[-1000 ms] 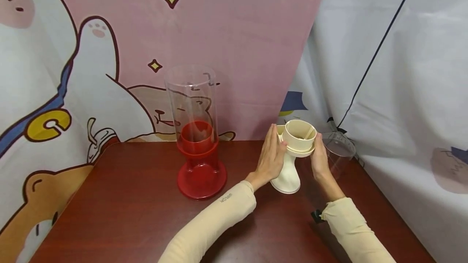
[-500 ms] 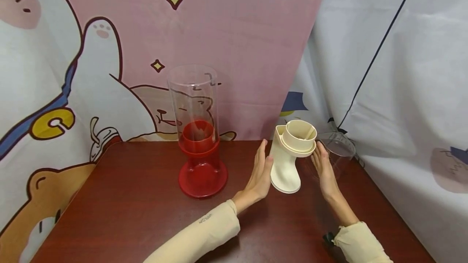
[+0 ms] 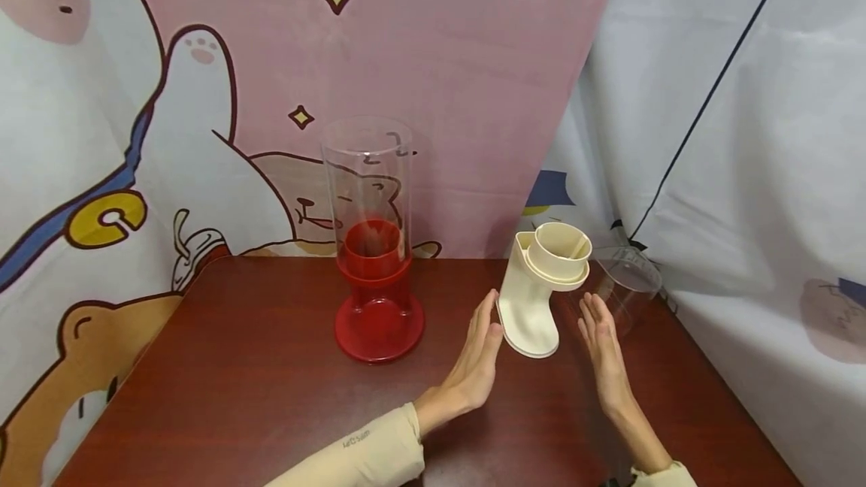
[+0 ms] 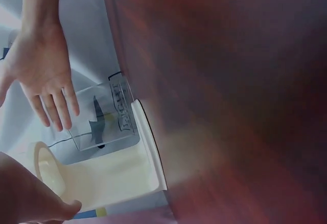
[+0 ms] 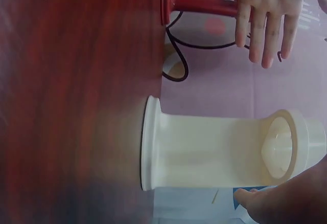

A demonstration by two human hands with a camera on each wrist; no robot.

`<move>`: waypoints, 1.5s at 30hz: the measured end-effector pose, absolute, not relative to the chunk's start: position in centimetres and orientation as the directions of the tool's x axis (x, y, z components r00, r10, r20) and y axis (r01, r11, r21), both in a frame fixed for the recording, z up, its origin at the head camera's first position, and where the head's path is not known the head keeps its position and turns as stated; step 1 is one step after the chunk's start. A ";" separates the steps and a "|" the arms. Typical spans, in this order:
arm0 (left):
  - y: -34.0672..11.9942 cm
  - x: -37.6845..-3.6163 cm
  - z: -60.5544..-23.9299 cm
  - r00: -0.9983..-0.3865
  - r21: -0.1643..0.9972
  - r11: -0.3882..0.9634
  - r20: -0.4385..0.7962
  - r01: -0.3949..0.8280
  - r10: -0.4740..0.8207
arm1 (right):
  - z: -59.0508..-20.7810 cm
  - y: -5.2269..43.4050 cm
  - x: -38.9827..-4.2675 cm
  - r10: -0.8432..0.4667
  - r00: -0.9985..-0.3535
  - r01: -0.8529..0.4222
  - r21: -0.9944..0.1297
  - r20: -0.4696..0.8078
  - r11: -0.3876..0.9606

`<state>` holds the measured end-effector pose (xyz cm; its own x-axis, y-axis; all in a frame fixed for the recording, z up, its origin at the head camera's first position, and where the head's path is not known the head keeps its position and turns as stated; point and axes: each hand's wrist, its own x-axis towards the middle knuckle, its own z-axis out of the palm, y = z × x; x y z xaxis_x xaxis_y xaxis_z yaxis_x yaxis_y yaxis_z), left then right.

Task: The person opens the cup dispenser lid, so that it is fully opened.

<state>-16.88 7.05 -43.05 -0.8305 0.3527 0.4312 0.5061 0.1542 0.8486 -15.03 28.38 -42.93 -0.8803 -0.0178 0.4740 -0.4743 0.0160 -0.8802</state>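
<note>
A cream plastic stand [image 3: 531, 307], with a round collar on top and a flat foot, is upright on the table. My left hand [image 3: 470, 370] is just left of its foot, fingers straight and palm turned toward it. On the other side my right hand [image 3: 607, 359] is held the same way, a gap away from the stand. Neither hand grips anything. The left wrist view has the right palm [image 4: 43, 60] facing the camera beyond the cream stand [image 4: 112, 178]. In the right wrist view the left palm [image 5: 271, 14] shows with straight fingers.
A red stand [image 3: 379, 329] holding a tall clear cylinder [image 3: 368, 186] is left of the hands, near the back edge of the dark red table [image 3: 257, 382]. Another clear cylinder [image 3: 632, 284] is behind the right hand. Printed and white cloths hang behind and at the right.
Both hands have let go of the cream stand's upper part and drawn down and back toward me. The stand remains upright in its place.
</note>
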 end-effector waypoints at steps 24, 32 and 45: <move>-2.6 -14.2 -42.7 -0.924 0.929 0.142 0.303 0.340 0.231 | -43.6 21.7 -15.2 -0.127 -0.868 -0.495 -0.858 0.481 0.134; -7.2 -14.9 -42.6 -0.925 0.923 0.113 0.350 0.367 0.145 | -42.5 17.7 -16.6 -0.176 -0.880 -0.459 -0.885 0.441 0.075; -12.3 -18.9 -40.8 -0.912 0.905 0.125 0.411 0.407 -0.007 | -38.2 10.2 -18.5 -0.229 -0.895 -0.413 -0.906 0.384 0.094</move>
